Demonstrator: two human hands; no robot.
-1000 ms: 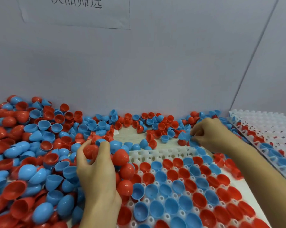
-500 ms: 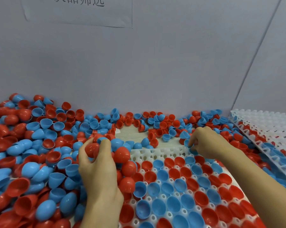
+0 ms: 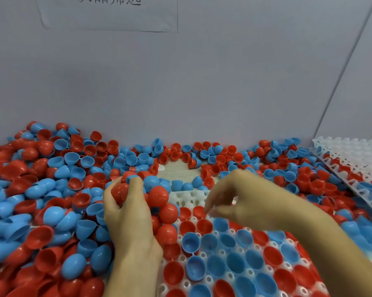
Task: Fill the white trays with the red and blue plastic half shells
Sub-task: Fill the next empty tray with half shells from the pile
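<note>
The white tray (image 3: 187, 198) lies in front of me, most of its cups filled with red and blue half shells (image 3: 234, 262); its far row shows bare cups. My left hand (image 3: 129, 219) stays at the tray's left edge, closed around a red half shell (image 3: 117, 195), with more red shells stacked against its fingers. My right hand (image 3: 242, 200) hovers over the tray's far rows, fingertips pointing down at a red shell (image 3: 199, 211). It is blurred, and I cannot tell whether it holds anything.
A deep pile of loose red and blue shells (image 3: 52, 200) covers the table to the left and along the back wall. A stack of white trays (image 3: 352, 155) with shells inside stands at the right. A patch of bare table (image 3: 176, 168) shows behind the tray.
My right hand left the loose shells at the back right and moved left and toward me over the tray's far rows. My left hand has hardly moved.
</note>
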